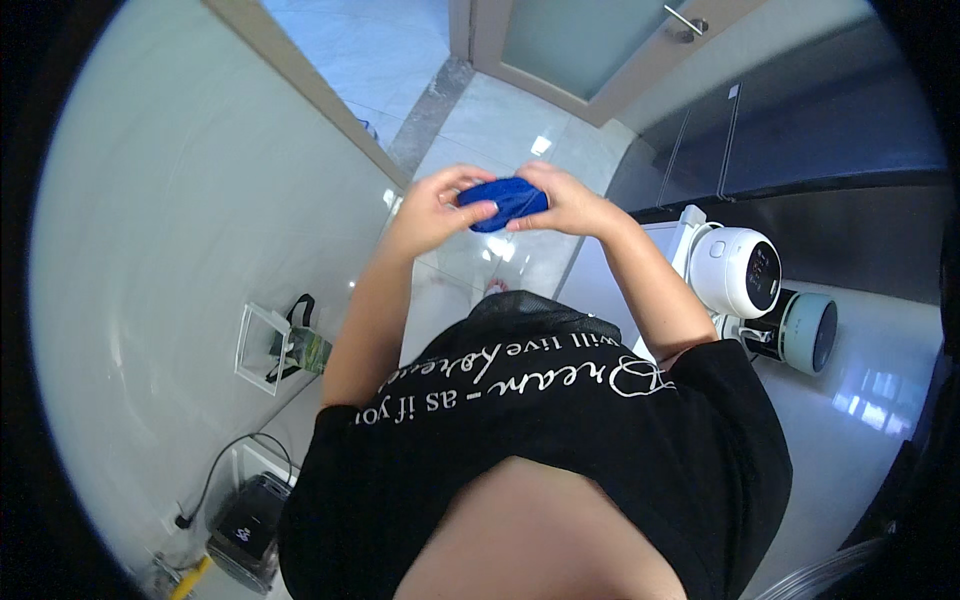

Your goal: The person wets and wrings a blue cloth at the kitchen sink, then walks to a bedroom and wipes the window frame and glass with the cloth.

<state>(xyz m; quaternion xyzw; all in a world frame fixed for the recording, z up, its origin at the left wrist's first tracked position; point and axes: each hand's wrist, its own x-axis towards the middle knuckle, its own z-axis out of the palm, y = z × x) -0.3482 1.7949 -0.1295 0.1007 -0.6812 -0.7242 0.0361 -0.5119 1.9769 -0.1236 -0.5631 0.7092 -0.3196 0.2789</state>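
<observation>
Both hands hold a folded or rolled blue cloth (504, 202) out in front of my body, above the tiled floor. My left hand (442, 210) grips its left end, the thumb lying on the near side. At the right end, my right hand (559, 201) has its thumb below and its fingers over the top of the cloth. The far side of the cloth and some fingertips are hidden.
On the right, a white rice cooker (731, 271) and a pale green appliance (808, 332) stand near dark cabinets (795, 142). A glass-paned door (585, 45) is ahead. A wall holder (262, 349) and a dark appliance (251, 517) are at left.
</observation>
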